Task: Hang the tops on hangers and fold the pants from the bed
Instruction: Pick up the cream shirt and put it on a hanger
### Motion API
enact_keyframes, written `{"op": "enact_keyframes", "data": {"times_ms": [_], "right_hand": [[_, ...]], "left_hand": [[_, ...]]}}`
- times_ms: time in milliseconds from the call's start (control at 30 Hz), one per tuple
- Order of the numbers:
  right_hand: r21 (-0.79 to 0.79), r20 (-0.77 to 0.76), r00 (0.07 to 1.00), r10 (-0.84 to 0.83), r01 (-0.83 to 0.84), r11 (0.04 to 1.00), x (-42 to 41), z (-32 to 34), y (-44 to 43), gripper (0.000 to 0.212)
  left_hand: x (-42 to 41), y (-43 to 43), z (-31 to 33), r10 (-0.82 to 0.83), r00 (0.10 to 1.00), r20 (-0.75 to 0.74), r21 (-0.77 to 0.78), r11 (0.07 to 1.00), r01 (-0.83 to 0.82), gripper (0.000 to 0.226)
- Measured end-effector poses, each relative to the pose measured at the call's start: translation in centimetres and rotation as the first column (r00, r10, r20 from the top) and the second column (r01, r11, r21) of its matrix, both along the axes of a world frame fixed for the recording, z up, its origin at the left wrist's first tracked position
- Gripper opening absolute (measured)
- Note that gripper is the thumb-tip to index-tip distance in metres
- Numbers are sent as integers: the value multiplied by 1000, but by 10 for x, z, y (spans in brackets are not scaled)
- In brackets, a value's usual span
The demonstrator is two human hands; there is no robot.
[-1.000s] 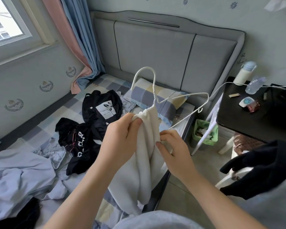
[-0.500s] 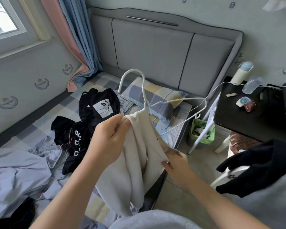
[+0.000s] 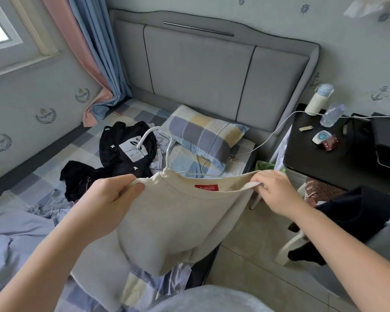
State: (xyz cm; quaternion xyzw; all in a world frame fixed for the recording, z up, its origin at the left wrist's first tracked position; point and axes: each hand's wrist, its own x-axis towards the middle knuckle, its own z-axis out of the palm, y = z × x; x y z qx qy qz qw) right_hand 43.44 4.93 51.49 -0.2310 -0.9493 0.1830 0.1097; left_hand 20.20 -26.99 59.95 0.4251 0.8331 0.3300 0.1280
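Head view: two hands [image 3: 113, 199] [image 3: 277, 192] grip one top [image 3: 178, 221].

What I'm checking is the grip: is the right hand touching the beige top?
Touching. The head view shows the right hand pinching the shoulder edge of the beige top, with the fabric folded into its grasp and no gap between them.

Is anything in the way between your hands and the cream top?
Nothing visible. The left hand and right hand each hold the cream top at its neckline, with the white hanger poking out.
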Motion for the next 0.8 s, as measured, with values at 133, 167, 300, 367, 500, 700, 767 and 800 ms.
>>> {"op": "enact_keyframes", "data": {"times_ms": [133, 167, 300, 367, 500, 700, 767, 800], "right_hand": [[-101, -155, 983, 101, -117, 988, -11, 49, -13, 20], [-130, -185, 975, 124, -149, 980, -15, 61, -21, 22], [-275, -202, 962, 185, -237, 932, -35, 98, -58, 18], [-320, -200, 961, 193, -250, 914, -41, 107, -72, 16], [-280, -280, 943, 178, -258, 925, -44, 122, -79, 21], [-563, -333, 931, 146, -321, 762, -23, 147, -57, 17], [-597, -305, 941, 146, -309, 741, -17, 151, -50, 21], [-580, -284, 947, 148, -292, 760, -15, 151, -48, 15]], "left_hand": [[9, 10, 0, -16, 1000, -21, -2, 1000, 16, 41], [14, 15, 1, -33, 999, -25, -1, 999, 33, 41], [36, 41, 7, -116, 993, -39, 39, 992, 117, 41], [44, 51, 11, -143, 988, -51, 82, 986, 147, 40], [43, 58, 14, -127, 981, -146, 121, 982, 145, 39], [6, 42, 10, -46, 976, -214, 188, 978, 87, 35], [-3, 39, 10, -63, 971, -232, 166, 981, 103, 37], [-4, 39, 10, -86, 968, -237, 149, 981, 123, 36]]}}
